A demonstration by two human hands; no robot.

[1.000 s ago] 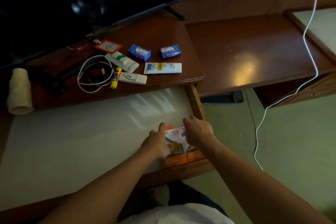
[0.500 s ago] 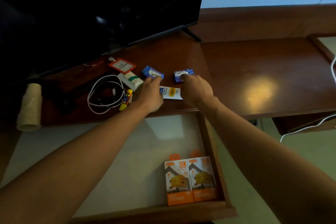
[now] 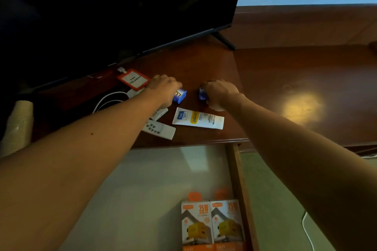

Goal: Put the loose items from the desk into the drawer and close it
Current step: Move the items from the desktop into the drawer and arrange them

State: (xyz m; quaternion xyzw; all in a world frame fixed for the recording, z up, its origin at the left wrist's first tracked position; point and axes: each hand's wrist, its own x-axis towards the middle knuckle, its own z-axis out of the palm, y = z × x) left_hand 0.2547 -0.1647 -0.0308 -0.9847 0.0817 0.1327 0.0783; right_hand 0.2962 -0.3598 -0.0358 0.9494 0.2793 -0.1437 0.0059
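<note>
So the drawer (image 3: 237,179) is pulled open below the worktop (image 3: 285,79), and two orange charger boxes (image 3: 212,224) are already laid in its front right corner. Plenty is left up top though: behind the drawer, a white tube (image 3: 197,118), a remote (image 3: 159,129), a red badge holder (image 3: 133,79) and a white cable (image 3: 110,98) are waiting. One small blue box (image 3: 180,96) is gripped by the left hand (image 3: 163,89), another blue box (image 3: 202,94) by the right hand (image 3: 220,93). Closing isn't close yet, probably.

likely a hotel room: television (image 3: 114,12) on a long wooden desk (image 3: 295,79), carpeted floor (image 3: 271,195).
</note>
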